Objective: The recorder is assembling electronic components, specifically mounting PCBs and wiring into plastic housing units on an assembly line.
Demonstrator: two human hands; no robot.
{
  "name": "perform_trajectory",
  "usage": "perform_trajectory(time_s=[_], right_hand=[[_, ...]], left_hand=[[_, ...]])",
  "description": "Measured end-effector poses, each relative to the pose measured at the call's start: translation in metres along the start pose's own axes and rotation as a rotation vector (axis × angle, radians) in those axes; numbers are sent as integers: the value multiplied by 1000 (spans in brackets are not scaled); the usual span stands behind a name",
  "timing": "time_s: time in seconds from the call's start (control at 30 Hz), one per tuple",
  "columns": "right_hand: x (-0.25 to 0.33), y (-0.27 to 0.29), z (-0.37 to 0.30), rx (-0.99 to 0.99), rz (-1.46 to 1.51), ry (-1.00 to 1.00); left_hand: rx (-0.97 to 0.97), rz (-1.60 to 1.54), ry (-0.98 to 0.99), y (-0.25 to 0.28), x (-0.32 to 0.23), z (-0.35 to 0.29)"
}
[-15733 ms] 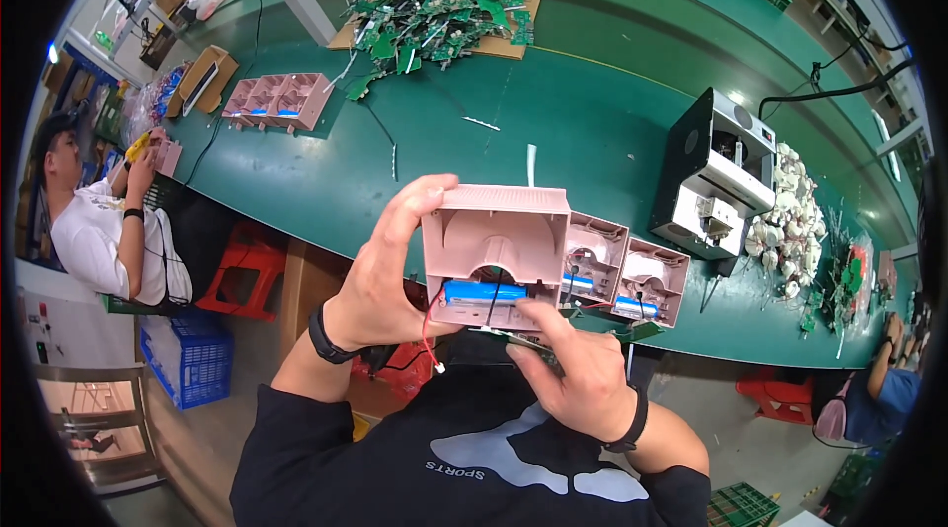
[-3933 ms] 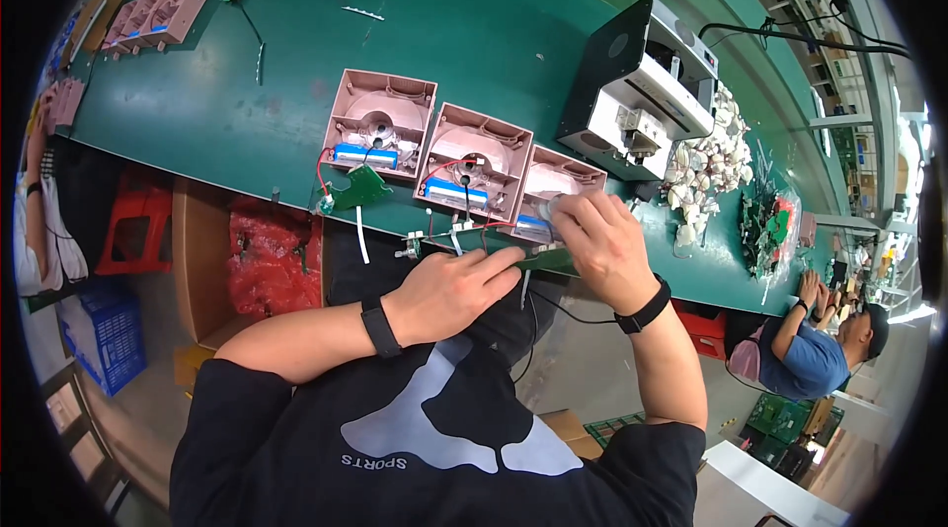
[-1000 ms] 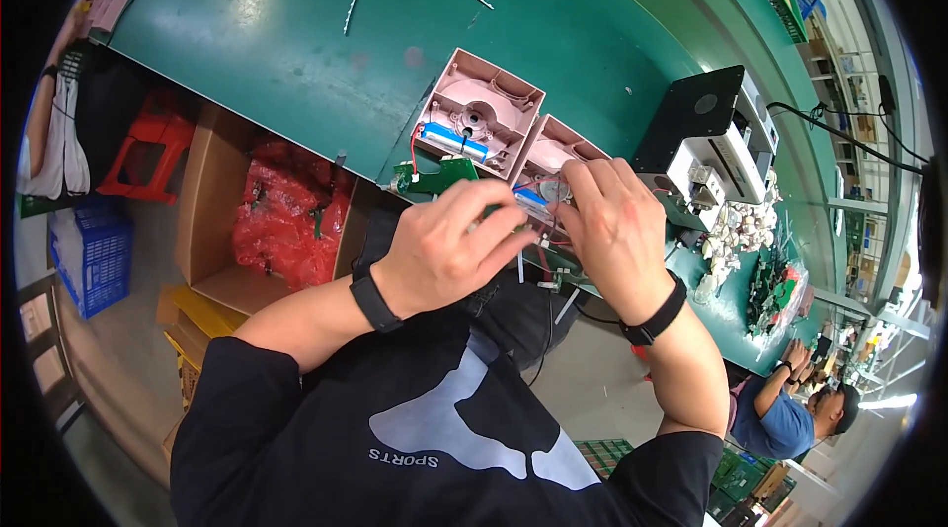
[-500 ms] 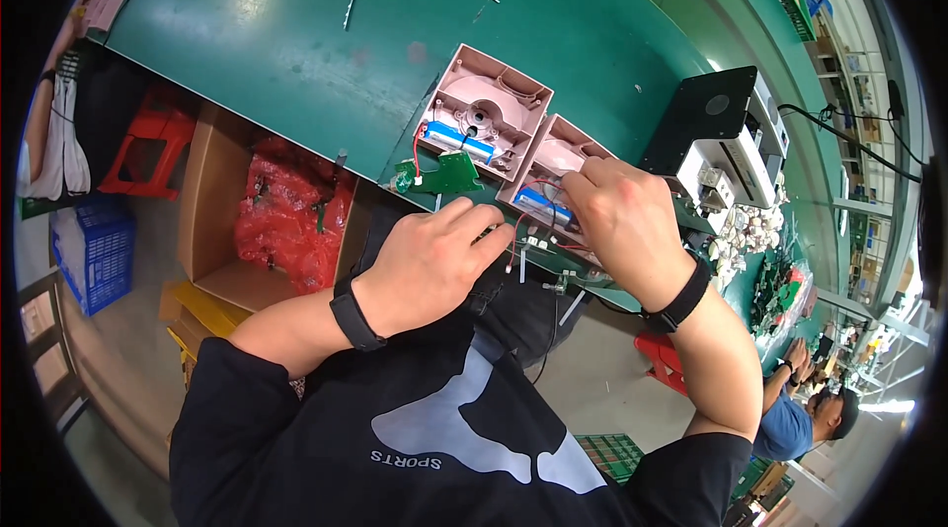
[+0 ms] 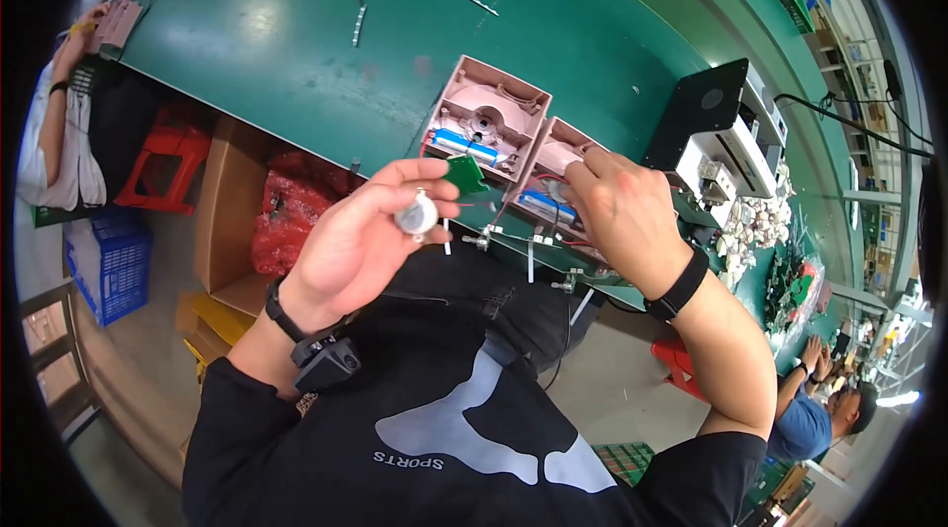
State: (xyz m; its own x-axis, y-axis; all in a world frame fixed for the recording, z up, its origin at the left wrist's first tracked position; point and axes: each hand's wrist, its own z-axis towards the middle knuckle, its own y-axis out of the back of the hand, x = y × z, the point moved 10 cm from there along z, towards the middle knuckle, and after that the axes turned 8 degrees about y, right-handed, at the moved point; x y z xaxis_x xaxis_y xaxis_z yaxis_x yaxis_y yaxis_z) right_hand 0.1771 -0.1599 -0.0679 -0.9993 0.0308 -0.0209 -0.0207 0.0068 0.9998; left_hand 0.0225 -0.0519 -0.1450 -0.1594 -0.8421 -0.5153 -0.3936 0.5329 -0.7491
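My left hand (image 5: 348, 236) is turned palm up in front of the nearer pink plastic housing (image 5: 541, 92). Its fingers hold a green circuit board (image 5: 468, 174), and a round silver-white part (image 5: 417, 215) lies against them; whether the two are joined, I cannot tell. A blue cylindrical battery (image 5: 464, 146) sits inside that housing. Over a second pink housing (image 5: 573, 138), my right hand (image 5: 622, 216) has its fingers pinched together, their tips partly hidden. Another blue battery (image 5: 546, 206) and red wires lie beside those fingertips.
A black-and-white machine (image 5: 716, 137) stands at the right, near a heap of small white parts (image 5: 746, 231). Below the bench's left edge is a cardboard box (image 5: 232, 201) with red bags. Small clamps (image 5: 484, 238) line the front edge. Other people work at both sides.
My left hand has turned palm up and moved left, lifting the green circuit board off the housing's front edge. The round part now shows. My right hand stays nearly in place.
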Motion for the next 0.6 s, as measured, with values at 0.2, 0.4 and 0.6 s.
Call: perform_trajectory(time_s=[0.2, 0.4, 0.6], right_hand=[[7, 44, -5, -104, 57, -93], [45, 62, -7, -195, 577, -99], [52, 30, -14, -33, 571, -12]], left_hand=[[28, 165, 9, -20, 6, -11], [140, 420, -65, -56, 10, -22], [182, 529, -78, -66, 9, -23]])
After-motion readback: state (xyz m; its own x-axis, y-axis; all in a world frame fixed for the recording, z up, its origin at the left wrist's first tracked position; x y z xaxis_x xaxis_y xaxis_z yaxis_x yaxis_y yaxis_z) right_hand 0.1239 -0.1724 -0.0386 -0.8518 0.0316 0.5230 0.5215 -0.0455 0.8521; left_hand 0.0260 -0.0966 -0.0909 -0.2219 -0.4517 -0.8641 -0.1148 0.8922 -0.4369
